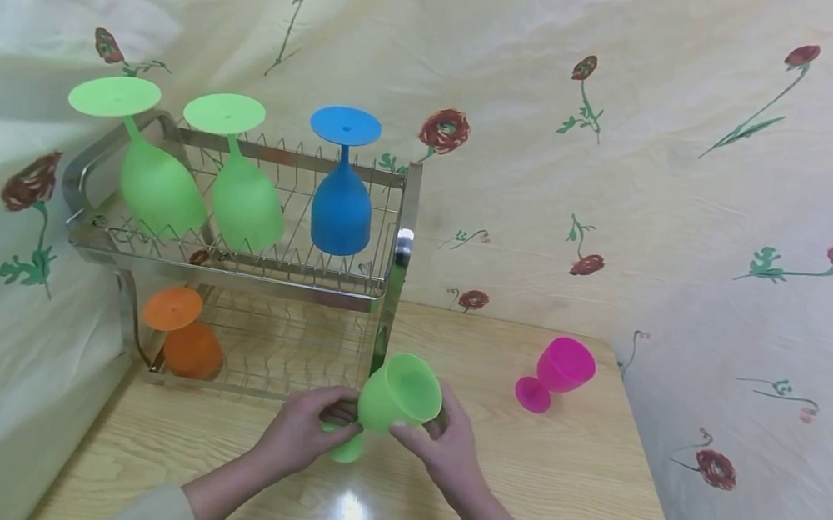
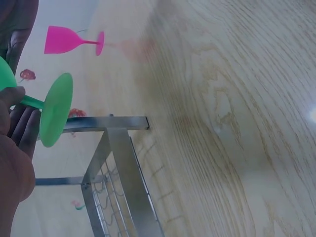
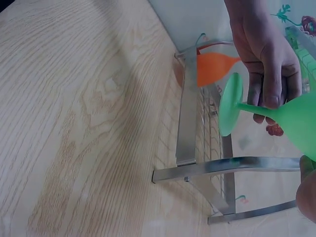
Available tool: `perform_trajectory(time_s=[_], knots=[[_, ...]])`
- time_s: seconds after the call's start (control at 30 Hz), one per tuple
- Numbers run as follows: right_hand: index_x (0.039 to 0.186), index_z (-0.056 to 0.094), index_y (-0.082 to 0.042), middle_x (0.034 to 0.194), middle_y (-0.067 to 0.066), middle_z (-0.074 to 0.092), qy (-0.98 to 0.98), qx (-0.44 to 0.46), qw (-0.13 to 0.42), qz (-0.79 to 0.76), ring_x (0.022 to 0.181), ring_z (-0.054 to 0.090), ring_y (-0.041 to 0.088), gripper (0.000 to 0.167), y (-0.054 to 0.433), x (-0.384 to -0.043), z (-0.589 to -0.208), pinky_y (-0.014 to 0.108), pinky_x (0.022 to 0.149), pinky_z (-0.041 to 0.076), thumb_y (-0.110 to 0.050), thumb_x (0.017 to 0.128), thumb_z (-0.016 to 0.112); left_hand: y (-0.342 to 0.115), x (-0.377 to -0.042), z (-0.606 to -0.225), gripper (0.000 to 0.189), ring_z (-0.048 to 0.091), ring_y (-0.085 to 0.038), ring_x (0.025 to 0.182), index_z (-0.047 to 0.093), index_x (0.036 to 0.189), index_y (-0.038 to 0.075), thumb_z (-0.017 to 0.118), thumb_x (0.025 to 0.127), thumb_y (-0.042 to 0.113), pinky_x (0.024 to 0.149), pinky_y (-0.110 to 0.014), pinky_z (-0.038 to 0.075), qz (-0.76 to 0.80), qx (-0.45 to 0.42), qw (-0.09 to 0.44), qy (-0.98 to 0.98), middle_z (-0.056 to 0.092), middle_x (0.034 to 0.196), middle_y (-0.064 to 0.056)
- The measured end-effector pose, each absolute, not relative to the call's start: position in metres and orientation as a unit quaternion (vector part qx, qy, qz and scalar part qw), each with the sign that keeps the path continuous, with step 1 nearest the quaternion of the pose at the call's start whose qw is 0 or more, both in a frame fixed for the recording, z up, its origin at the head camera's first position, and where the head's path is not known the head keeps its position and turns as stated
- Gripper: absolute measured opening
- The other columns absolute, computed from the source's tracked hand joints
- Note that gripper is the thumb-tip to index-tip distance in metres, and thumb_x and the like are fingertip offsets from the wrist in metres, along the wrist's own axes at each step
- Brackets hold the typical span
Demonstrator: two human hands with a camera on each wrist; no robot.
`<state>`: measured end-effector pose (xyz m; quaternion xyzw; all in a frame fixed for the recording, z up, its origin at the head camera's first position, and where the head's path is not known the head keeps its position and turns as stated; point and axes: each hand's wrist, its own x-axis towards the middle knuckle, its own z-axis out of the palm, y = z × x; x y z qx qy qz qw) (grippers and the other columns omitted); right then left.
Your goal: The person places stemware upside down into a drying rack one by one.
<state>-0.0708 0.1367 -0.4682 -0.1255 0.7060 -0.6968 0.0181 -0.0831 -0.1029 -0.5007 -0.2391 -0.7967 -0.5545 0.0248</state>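
Both hands hold a light green plastic goblet [image 1: 397, 396] above the table, in front of the rack's right end. Its bowl tips up toward the right, and its round foot [image 2: 57, 109] points down and left. My left hand [image 1: 304, 427] pinches it at the stem, just below the bowl. From the other side, my right hand [image 1: 449, 449] grips the bowl, thumb in front and fingers partly hidden behind it. In the right wrist view the thumb of the left hand [image 3: 269, 64] lies by the stem's top.
A two-tier metal dish rack [image 1: 308, 290] stands at the left. Upside down on its upper tier are two green goblets [image 1: 160, 189] and a blue goblet [image 1: 341, 215]. An orange goblet [image 1: 193, 350] leans on the lower tier. A pink goblet [image 1: 566, 365] is at the table's right.
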Motion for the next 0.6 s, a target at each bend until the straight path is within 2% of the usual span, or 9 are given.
perform_trajectory(time_s=[0.13, 0.33, 0.5, 0.6], knots=[[0.152, 0.052, -0.001, 0.146, 0.021, 0.061, 0.7, -0.123, 0.019, -0.704, 0.132, 0.063, 0.021, 0.072, 0.134, -0.07, -0.469, 0.031, 0.117, 0.049, 0.003, 0.086, 0.08, -0.104, -0.082, -0.501, 0.033, 0.078, -0.015, 0.089, 0.076, 0.116, 0.01, 0.087, 0.086, 0.0, 0.081, -0.026, 0.066, -0.556, -0.233, 0.034, -0.797, 0.081, 0.105, -0.003], [0.154, 0.049, -0.001, 0.148, 0.021, 0.059, 0.69, -0.125, 0.039, -0.712, 0.134, 0.062, 0.022, 0.073, 0.133, -0.07, -0.467, 0.032, 0.117, 0.048, 0.002, 0.088, 0.079, -0.107, -0.08, -0.498, 0.028, 0.078, -0.014, 0.088, 0.077, 0.114, 0.009, 0.086, 0.089, 0.002, 0.08, -0.026, 0.066, -0.547, -0.228, 0.031, -0.805, 0.081, 0.104, -0.005], [0.161, 0.041, -0.009, 0.159, 0.013, 0.051, 0.717, -0.145, 0.064, -0.679, 0.148, 0.05, 0.025, 0.083, 0.14, -0.074, -0.464, 0.03, 0.122, 0.041, -0.004, 0.089, 0.082, -0.118, -0.078, -0.492, 0.029, 0.077, -0.013, 0.089, 0.077, 0.117, 0.009, 0.085, 0.089, 0.004, 0.08, -0.025, 0.066, -0.52, -0.221, 0.026, -0.825, 0.081, 0.104, -0.005], [0.165, 0.034, -0.009, 0.166, 0.011, 0.045, 0.747, -0.175, 0.063, -0.639, 0.153, 0.042, 0.031, 0.092, 0.148, -0.079, -0.459, 0.033, 0.124, 0.037, -0.007, 0.089, 0.085, -0.127, -0.079, -0.49, 0.032, 0.078, -0.014, 0.088, 0.077, 0.118, 0.006, 0.086, 0.088, 0.0, 0.079, -0.024, 0.066, -0.502, -0.229, 0.035, -0.833, 0.081, 0.104, -0.007]])
